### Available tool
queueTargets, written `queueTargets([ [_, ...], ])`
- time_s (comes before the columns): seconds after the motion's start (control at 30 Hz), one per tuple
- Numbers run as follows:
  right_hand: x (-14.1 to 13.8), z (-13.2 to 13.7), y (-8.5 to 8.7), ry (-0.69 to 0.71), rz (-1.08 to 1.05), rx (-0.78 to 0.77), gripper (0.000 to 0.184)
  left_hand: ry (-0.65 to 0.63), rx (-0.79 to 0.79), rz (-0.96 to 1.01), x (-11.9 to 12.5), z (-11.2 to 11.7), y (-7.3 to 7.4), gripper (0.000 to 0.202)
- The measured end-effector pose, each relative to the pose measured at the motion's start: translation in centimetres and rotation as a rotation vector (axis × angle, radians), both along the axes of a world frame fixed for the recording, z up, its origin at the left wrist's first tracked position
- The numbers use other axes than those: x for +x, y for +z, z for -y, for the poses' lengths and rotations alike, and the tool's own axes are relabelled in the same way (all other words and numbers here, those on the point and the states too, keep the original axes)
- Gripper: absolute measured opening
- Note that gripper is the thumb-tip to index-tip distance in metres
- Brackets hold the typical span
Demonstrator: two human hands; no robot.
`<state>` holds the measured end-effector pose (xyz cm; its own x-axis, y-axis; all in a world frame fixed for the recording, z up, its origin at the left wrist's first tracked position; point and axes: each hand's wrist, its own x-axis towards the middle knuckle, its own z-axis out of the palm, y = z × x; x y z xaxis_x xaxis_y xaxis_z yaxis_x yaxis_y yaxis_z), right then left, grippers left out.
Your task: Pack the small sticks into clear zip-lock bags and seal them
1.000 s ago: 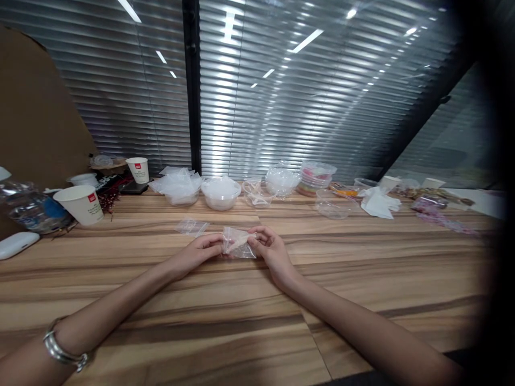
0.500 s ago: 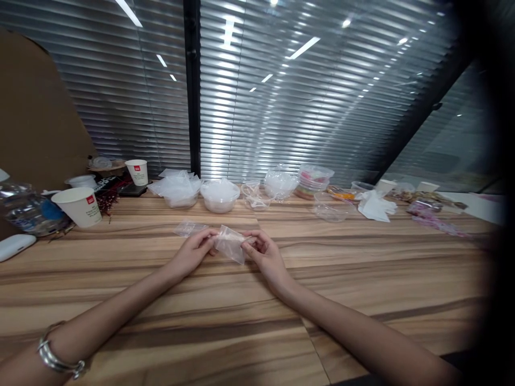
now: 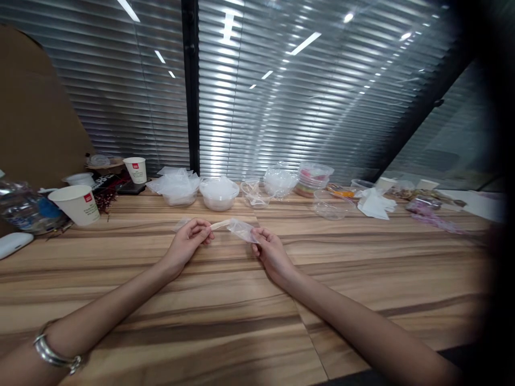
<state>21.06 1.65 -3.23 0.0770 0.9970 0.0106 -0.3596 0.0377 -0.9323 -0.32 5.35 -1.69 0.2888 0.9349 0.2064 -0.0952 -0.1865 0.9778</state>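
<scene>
1. Left hand (image 3: 189, 244): fingertips pinched together on one end of a pale strip (image 3: 220, 224), palm low over the bench (image 3: 225, 311). A bracelet (image 3: 54, 354) circles that forearm.
2. Right hand (image 3: 273, 254): thumb and fingers clamped on the right end of a clear bag (image 3: 240, 229).
3. Strip and bag span the gap between the two hands, over the middle of the bench, nearer its far edge than the bottom of the view. The strip's right end meets the bag's left end; how far it reaches inside, I cannot tell.
4. Loose bag (image 3: 179, 224): just beyond the left hand, partly hidden behind it.
5. Far edge, from left: phone (image 3: 131, 188), small cup (image 3: 135, 170), bowl of bags (image 3: 181, 200), white bowl (image 3: 219, 202), tub stack (image 3: 309, 186), with a clear tub (image 3: 332, 206) slightly nearer and a tissue (image 3: 376, 203) to its right.
6. Toward the left edge: bottle (image 3: 26, 212), large cup (image 3: 78, 206), white case (image 3: 14, 245), all well apart from the left hand.
7. Room: bare wood spreads between the forearms and out to the right of the right arm; beyond the hands, a narrow strip of wood separates them from the far-edge row.
</scene>
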Motion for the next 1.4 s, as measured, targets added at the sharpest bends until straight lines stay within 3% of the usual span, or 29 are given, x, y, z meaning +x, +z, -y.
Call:
queueTargets([
  [0.23, -0.2, 0.3, 0.4, 0.063, 0.024, -0.011, 0.031, 0.089, 0.040, -0.027, 0.0, -0.2, 0.0, 0.025],
  [0.53, -0.5, 0.9, 0.8, 0.128, 0.078, -0.057, 0.032, 0.061, 0.070, -0.050, 0.1, 0.2, 0.3, 0.023],
  [0.77, -0.8, 1.1, 1.1, 0.257, 0.183, -0.033, 0.028, 0.238, 0.085, 0.047, -0.3, -0.6, -0.1, 0.026],
  [0.83, -0.8, 1.0, 1.0, 0.272, 0.196, -0.024, 0.027, 0.202, 0.073, 0.051, -0.3, -0.5, -0.1, 0.026],
  [0.97, -0.5, 0.7, 0.7, 0.301, 0.196, -0.037, 0.027, -0.061, 0.055, -0.057, 0.0, 0.1, 0.1, 0.024],
  [1.03, -0.4, 0.6, 0.5, 0.316, 0.172, -0.039, 0.029, -0.130, 0.061, -0.101, 0.1, 0.3, 0.0, 0.023],
  [1.1, -0.3, 0.5, 0.2, 0.325, 0.147, -0.030, 0.034, -0.128, 0.078, -0.133, 0.2, 0.3, 0.0, 0.021],
  [1.27, -0.8, 0.4, -0.3, 0.330, 0.147, -0.055, 0.070, -0.092, 0.124, -0.166, 0.2, -0.1, -0.3, 0.019],
  [1.4, -1.0, 0.4, -0.4, 0.317, 0.309, 0.027, 0.050, -0.022, 0.127, -0.112, 0.1, -0.2, -0.2, 0.020],
])
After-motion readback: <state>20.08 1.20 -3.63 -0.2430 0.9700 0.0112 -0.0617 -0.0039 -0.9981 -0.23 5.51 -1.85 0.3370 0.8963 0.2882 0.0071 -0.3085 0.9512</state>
